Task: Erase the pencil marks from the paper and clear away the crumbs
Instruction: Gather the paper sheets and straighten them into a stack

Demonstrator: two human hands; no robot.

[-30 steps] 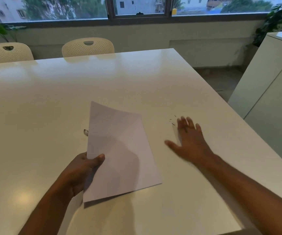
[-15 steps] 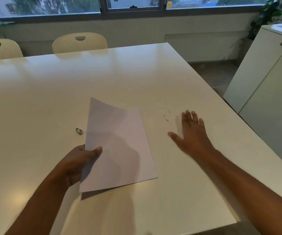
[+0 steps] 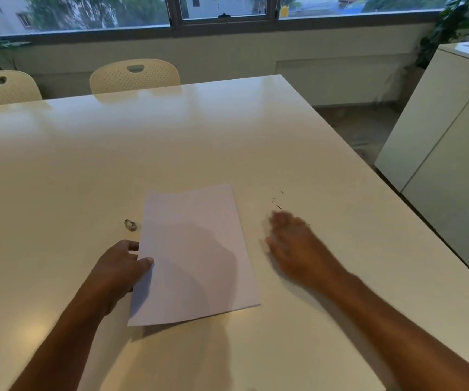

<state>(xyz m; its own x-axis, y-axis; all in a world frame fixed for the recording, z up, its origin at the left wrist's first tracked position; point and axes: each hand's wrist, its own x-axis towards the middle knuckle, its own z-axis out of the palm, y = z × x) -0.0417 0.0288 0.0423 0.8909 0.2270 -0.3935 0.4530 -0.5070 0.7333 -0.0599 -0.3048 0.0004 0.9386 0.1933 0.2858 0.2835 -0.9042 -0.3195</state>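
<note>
white paper [image 3: 196, 255] sits pinched at its left edge by my left hand [image 3: 120, 266], thumb on top, near edge lifted slightly off the table [image 3: 171, 142]. my right hand [image 3: 292, 241] is blurred, fingers flat and loose, holding nothing, palm low just short of the crumbs [image 3: 278, 200]. i'd sweep with the hand's edge, light and flat, toward the table's right rim. eraser [image 3: 130, 224] lies left of the sheet.
</note>
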